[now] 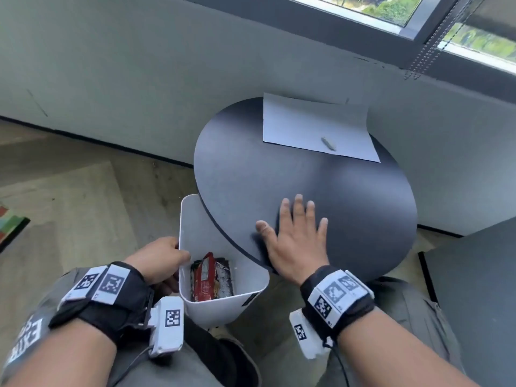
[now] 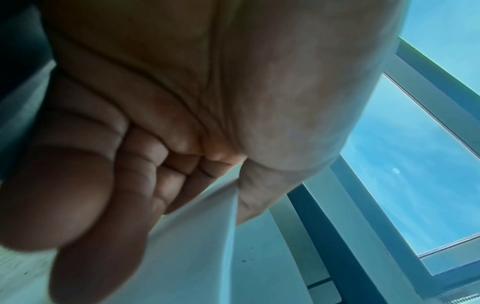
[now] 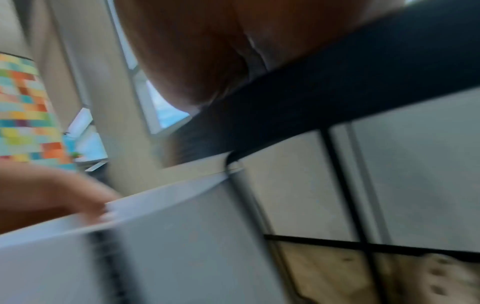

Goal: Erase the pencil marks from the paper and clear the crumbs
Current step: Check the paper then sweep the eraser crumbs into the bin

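The crumb-clearing step is judged to be in hand. Nearest, one white bin (image 1: 223, 300) is held up against the rim of the one round black counter (image 1: 307, 185) by the left hand (image 1: 159, 261), its fingers (image 2: 135, 185) curled round the bin's rim. Inside, two or three wrappers (image 1: 210, 277) are seen. The right hand (image 1: 296, 233) is laid flat on the counter, fingers (image 1: 298, 208) spread. No crumbs can be made out. Next, a sweep toward the bin is called for. Farther off, one paper (image 1: 312, 127) is seen, one small grey eraser (image 1: 329, 143) lying on it.
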### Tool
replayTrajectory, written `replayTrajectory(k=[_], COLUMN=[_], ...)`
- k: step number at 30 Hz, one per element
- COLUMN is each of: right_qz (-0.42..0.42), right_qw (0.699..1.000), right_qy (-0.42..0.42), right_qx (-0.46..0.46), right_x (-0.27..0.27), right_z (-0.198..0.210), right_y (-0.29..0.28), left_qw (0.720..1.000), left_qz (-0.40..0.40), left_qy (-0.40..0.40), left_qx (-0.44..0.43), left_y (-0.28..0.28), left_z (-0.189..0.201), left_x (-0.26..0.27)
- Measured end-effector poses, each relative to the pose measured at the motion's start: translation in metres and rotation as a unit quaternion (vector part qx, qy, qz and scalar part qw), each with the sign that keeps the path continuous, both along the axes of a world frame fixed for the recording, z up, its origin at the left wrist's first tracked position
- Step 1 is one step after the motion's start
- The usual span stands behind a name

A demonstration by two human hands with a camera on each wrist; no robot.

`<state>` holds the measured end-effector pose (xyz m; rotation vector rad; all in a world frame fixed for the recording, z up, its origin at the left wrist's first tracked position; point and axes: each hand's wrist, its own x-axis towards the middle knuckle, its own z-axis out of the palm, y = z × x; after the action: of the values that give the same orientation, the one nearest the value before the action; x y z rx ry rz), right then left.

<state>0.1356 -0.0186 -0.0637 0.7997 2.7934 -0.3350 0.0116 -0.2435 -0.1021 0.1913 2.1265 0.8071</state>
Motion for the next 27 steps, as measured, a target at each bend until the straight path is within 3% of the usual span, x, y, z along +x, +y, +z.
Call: replayTrajectory(k=[3,6,7,9,11,12,13,15,17,18,20,21,24,25,27], right_qz=[0.172,0.307,0.289,0.139,-0.031,-0.056,-0.031,0.115,0.273,0.311,0.288,0.23,0.031,0.012,0.075], right_qw=[0.984,0.94,0.941,0.976,0.997,0.998,0.999,0.993,0.956,0.935,0.923,0.942,0.997,1.0,0.995], right_qy=[0.03,0.079,0.113,0.138,0.049,0.01,-0.009,-0.009,0.019,0.052,0.141,0.159,0.059,0.006,-0.058], right_qx=[-0.021,-0.125,-0.137,-0.095,-0.045,-0.035,-0.029,-0.038,-0.108,-0.16,-0.212,-0.186,-0.027,0.006,0.029], right_x=[-0.017,-0.02,-0.021,-0.028,-0.034,-0.036,-0.037,-0.035,-0.028,-0.027,-0.044,-0.057,-0.094,-0.099,-0.096], right_z=[-0.001,0.012,0.014,0.013,0.015,0.015,0.014,0.013,0.021,0.029,0.038,0.036,0.033,0.03,0.025], right_y=[-0.078,-0.099,-0.088,-0.05,-0.016,-0.012,-0.017,-0.047,-0.07,-0.069,-0.034,-0.005,0.077,0.086,0.07], left_qw=[1.0,0.999,0.999,0.999,0.999,0.999,0.999,0.998,0.999,0.999,0.999,0.999,0.999,0.999,0.999], left_qz=[0.021,0.025,0.027,0.04,0.05,0.053,0.053,0.054,0.041,0.032,0.033,0.033,0.029,0.026,0.026], left_qy=[-0.01,-0.008,-0.002,-0.002,-0.007,-0.009,-0.011,-0.018,-0.019,-0.019,-0.026,-0.028,-0.034,-0.035,-0.037], left_qx=[0.015,0.024,0.019,0.01,0.005,0.005,0.007,0.011,0.011,0.009,0.006,0.004,-0.005,-0.006,-0.007], left_y=[-0.003,-0.007,-0.007,-0.008,-0.008,-0.007,-0.006,-0.004,-0.005,-0.005,-0.008,-0.009,-0.01,-0.009,-0.007], left_z=[-0.002,-0.002,-0.001,0.001,0.0,-0.001,-0.001,0.0,-0.002,-0.003,-0.006,-0.008,-0.011,-0.012,-0.011], left_x=[-0.003,-0.005,-0.005,-0.005,-0.005,-0.006,-0.007,-0.008,-0.01,-0.011,-0.012,-0.014,-0.015,-0.015,-0.015])
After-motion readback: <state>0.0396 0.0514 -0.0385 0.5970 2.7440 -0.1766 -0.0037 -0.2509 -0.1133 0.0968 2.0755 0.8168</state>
